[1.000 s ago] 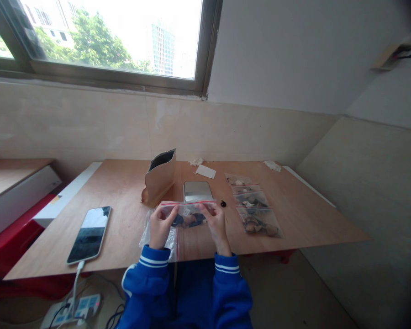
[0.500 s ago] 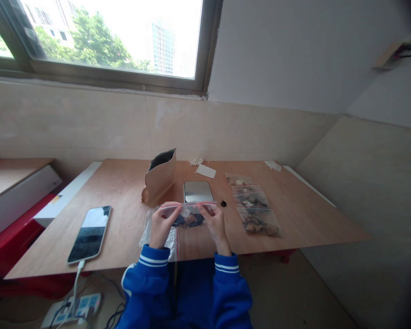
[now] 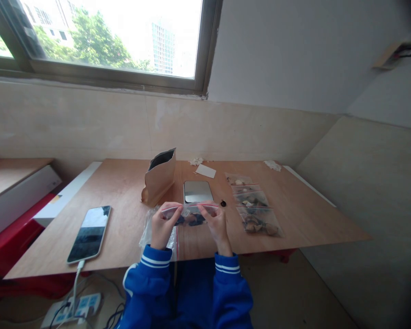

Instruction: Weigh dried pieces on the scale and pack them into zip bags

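Stretching beneath the hands (image 3: pixel 161 227) (image 3: pixel 216 226), a tabletop (image 3: pixel 308 210) lies below the window (image 3: pixel 123 43).

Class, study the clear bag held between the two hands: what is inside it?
Inside the clear bag are dark and brownish pieces, too small to identify. The left hand and right hand cover its ends, so anything behind them cannot be seen.

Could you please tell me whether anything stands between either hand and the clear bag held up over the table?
Nothing visible does: the left hand and right hand both pinch the clear bag directly, near its top. The silver-topped device lies beyond it, not between.
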Action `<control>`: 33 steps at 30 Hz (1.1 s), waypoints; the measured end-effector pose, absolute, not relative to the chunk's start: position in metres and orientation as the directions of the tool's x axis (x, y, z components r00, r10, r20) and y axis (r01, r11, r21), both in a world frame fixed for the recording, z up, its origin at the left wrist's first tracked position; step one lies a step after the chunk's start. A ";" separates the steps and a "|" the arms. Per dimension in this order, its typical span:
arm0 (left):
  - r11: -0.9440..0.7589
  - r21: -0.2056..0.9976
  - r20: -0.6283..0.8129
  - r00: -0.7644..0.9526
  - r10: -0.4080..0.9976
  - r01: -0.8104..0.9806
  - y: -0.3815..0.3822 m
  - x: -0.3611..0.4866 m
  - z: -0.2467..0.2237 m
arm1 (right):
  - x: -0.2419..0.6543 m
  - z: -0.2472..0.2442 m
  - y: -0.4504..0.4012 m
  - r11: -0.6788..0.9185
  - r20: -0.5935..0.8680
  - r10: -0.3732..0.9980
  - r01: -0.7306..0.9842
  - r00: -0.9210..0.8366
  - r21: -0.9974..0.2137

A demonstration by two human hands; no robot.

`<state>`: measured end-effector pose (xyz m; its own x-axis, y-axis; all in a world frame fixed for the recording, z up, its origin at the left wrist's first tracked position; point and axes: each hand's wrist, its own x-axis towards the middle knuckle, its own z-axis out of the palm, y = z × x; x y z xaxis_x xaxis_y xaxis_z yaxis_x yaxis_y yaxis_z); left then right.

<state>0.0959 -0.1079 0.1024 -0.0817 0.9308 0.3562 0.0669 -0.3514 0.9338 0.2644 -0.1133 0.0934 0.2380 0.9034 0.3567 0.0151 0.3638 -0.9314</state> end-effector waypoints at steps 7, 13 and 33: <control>-0.367 0.929 0.364 0.056 0.930 0.048 -0.108 0.093 0.104 | 0.266 0.093 -0.115 0.287 0.276 0.953 -0.079 0.127 -0.954; -0.356 0.934 0.354 0.091 0.931 0.006 -0.111 0.095 0.108 | 0.263 0.094 -0.117 0.276 0.273 0.960 -0.031 0.067 -0.961; -0.344 0.939 0.345 0.062 0.937 -0.030 -0.112 0.100 0.110 | 0.256 0.105 -0.120 0.378 0.381 0.920 0.046 0.090 -0.925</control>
